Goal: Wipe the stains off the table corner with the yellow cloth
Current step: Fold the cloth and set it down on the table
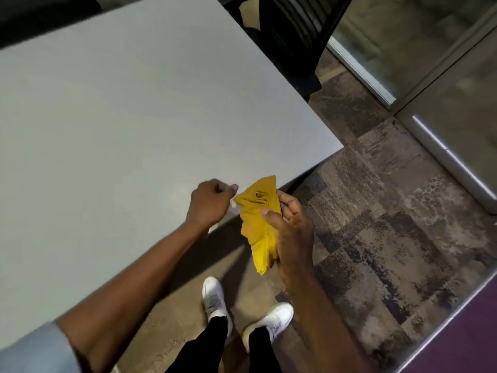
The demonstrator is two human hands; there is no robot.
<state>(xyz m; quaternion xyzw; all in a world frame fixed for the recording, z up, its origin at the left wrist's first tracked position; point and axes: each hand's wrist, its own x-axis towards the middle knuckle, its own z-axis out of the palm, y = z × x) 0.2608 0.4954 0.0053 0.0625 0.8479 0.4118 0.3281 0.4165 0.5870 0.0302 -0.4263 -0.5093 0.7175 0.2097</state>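
Seen from above, a person stood at the near edge of a broad table (134, 117) with a smooth, matte, pale grey top and straight edges that met in a sharp corner (337, 144) on the right.

The yellow cloth (258, 232) was off the table, held up in the air just in front of the near edge, a little to the left of that corner. It was a soft, mustard-coloured fabric, crumpled and folded into a rough, long, pointed shape, with creases and a small puckered hole near its top.

The right hand (293, 238) grasped it: the thumb (269, 214) pressed on the front of the fabric and the fingers (286, 201) curled round behind it.

The left hand (209, 203) sat at the cloth's left tip, over the table edge, its fingers curled in. It was unclear whether it pinched the fabric. The left arm ended in a light blue sleeve (32, 348).

Below were two white shoes (215, 297) and black trouser legs (201, 345) on a mottled brown and grey carpet (376, 211). A dark chair (290, 36) stood beyond the table's far right side.
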